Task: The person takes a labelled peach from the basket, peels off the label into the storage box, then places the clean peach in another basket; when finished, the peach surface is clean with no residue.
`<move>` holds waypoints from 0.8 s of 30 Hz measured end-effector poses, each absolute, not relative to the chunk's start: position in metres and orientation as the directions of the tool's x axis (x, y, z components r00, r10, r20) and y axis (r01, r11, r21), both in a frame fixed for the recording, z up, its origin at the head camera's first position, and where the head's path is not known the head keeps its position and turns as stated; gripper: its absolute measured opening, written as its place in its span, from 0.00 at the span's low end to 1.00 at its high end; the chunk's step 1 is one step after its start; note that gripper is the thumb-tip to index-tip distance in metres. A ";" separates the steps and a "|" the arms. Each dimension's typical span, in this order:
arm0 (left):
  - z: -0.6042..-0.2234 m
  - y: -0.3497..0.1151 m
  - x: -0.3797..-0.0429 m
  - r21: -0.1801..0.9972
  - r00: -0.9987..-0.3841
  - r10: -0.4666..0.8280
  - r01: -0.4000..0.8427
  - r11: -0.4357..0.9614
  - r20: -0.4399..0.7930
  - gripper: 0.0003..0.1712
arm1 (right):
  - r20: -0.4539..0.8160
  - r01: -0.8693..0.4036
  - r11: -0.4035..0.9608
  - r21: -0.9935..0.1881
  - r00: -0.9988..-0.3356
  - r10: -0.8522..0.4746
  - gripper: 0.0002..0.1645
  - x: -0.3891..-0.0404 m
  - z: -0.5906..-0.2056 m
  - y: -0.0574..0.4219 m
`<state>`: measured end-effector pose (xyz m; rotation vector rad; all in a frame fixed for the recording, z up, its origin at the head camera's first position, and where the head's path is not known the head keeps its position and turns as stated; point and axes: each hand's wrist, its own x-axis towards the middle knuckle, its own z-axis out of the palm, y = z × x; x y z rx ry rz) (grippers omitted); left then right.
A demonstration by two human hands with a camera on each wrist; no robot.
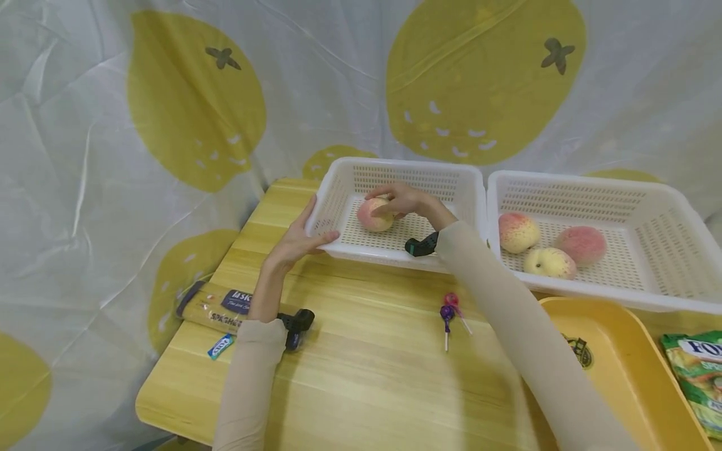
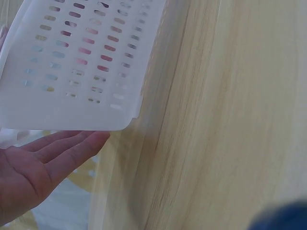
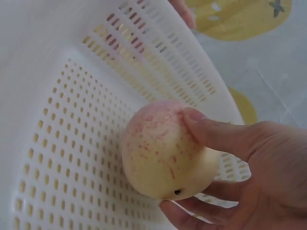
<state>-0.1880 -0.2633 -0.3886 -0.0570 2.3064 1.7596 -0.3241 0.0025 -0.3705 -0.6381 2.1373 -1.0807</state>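
Note:
My right hand (image 1: 397, 200) reaches into the left white basket (image 1: 389, 255) and holds a pink-and-yellow peach (image 1: 372, 216) low over its slotted floor. In the right wrist view the thumb presses on one side of this peach (image 3: 163, 153), with the fingers curled round the other. My left hand (image 1: 296, 241) is at the basket's left end, its straight fingers (image 2: 72, 153) along the outer end wall and the thumb by the front rim. To the right, a second white basket (image 1: 626, 291) contains three more peaches (image 1: 581, 244).
Two lollipops (image 1: 449, 307) lie on the wooden table (image 1: 361, 376). A spaghetti pack (image 1: 211, 307) and a small blue wrapped sweet (image 1: 220, 346) are left of my left forearm. A yellow tray (image 1: 626, 369) and a green bag (image 1: 699, 369) sit at right. Behind hangs a lemon-print curtain (image 1: 327, 75).

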 end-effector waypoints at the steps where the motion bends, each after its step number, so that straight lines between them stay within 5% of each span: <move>1: -0.389 -0.263 -0.188 0.945 -0.971 0.113 -0.173 0.276 -0.211 0.62 | -0.326 -0.141 0.540 -0.830 -0.664 -0.674 0.33 -0.323 -0.367 0.006; 15: -0.388 -0.271 -0.191 0.950 -0.974 0.115 -0.157 0.271 -0.194 0.62 | 0.055 -0.453 0.346 -0.821 -0.667 -0.743 0.31 -0.245 -0.292 0.089; 24: -0.384 -0.281 -0.191 0.945 -0.974 0.113 -0.159 0.285 -0.198 0.61 | 0.165 -0.521 0.235 -0.820 -0.609 -0.776 0.33 -0.148 -0.309 0.115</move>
